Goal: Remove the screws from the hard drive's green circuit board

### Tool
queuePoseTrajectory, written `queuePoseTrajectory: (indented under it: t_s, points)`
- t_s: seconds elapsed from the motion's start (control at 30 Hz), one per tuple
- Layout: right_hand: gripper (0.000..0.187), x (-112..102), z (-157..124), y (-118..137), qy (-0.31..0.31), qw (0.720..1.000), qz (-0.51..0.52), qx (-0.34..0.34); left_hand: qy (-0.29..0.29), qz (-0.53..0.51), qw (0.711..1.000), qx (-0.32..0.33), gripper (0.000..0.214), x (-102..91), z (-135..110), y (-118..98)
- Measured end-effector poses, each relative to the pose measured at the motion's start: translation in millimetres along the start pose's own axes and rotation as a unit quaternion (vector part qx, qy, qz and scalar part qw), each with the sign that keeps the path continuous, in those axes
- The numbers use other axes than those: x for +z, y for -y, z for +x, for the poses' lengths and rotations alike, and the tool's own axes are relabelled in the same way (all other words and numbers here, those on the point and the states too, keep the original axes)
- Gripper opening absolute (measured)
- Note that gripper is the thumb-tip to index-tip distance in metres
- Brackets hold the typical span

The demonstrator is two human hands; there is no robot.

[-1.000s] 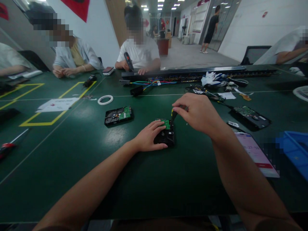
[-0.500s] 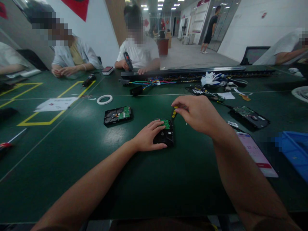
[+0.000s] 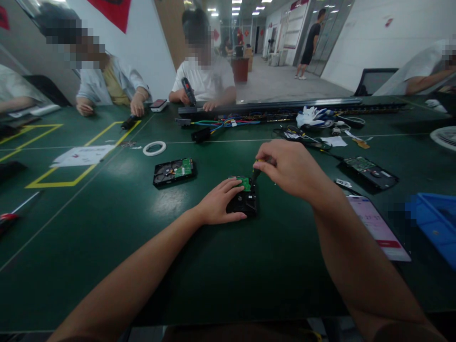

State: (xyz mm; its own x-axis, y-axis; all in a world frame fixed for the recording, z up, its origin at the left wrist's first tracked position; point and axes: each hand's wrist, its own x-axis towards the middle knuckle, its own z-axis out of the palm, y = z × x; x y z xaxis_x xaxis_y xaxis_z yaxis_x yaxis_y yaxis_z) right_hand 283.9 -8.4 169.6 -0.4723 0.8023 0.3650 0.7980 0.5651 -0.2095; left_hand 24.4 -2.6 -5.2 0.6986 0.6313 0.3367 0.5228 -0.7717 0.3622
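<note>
My left hand (image 3: 219,203) lies on a black hard drive (image 3: 245,204) with a green circuit board, its fingers stretched over the top and its thumb along the near edge. In my right hand (image 3: 287,166) is a small screwdriver (image 3: 254,176) with a yellow and black handle, pinched between thumb and fingers. It stands nearly upright, its lower end at the drive's right far corner; the tip is too small to make out. To the left lies a second hard drive (image 3: 174,172), board side up.
A third hard drive (image 3: 368,172), a phone (image 3: 381,230) and a blue bin (image 3: 436,223) are on the right. A tape roll (image 3: 154,148) and a red-handled screwdriver (image 3: 9,217) lie left. Cables, gloves (image 3: 313,116) and a long black bar line the far side, where co-workers sit.
My right hand has shifted slightly left and its fingers cover more of the screwdriver handle. My left hand stays on the drive. A co-worker's hand has reached a black tool at the far left.
</note>
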Motion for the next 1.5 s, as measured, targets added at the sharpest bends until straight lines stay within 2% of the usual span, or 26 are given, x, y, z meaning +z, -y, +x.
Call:
queuePoseTrajectory:
  t_s: [0.03, 0.2, 0.37, 0.53, 0.67, 0.8, 0.93, 1.17, 1.5]
  points:
    - [0.004, 0.5, -0.2, -1.3, 0.002, 1.000, 0.009, -0.010, 0.000, 0.001, 1.000, 0.000, 0.089, -0.2, 0.0, 0.0]
    - [0.024, 1.6, -2.4, -3.5, 0.014, 0.998, 0.046, -0.042, 0.003, 0.001, 1.000, -0.004, 0.089, -1.1, 0.4, -0.7]
    - [0.015, 2.0, -1.7, 1.8, 0.020, 0.999, 0.030, -0.028, 0.003, -0.001, 1.000, -0.002, 0.089, -0.6, 0.3, -1.0]
    - [0.012, 3.1, -0.1, 1.8, 0.020, 1.000, -0.009, 0.001, 0.002, 0.000, 1.000, 0.001, 0.089, 0.5, 0.3, 0.3]
    - [0.011, 3.3, -0.6, 0.5, 0.021, 1.000, 0.002, -0.003, -0.002, 0.003, 1.000, 0.006, 0.089, 1.6, 0.3, 1.2]
    - [0.015, 2.6, -2.2, 1.0, 0.022, 0.999, 0.024, -0.017, -0.003, 0.000, 1.000, 0.001, 0.089, 2.1, 0.1, 0.9]
    - [0.024, 2.4, -3.8, 1.0, 0.011, 0.999, 0.044, 0.005, -0.004, -0.001, 1.000, 0.002, 0.089, 1.4, 0.1, 0.3]
    - [0.013, 3.2, -1.8, 1.4, 0.006, 1.000, 0.009, 0.005, -0.002, -0.007, 1.000, -0.001, 0.089, 0.8, 0.6, -0.1]
    - [0.024, 2.5, -1.5, 1.2, 0.013, 1.000, 0.006, 0.004, 0.001, 0.003, 1.000, 0.000, 0.090, -0.1, 0.2, -0.2]
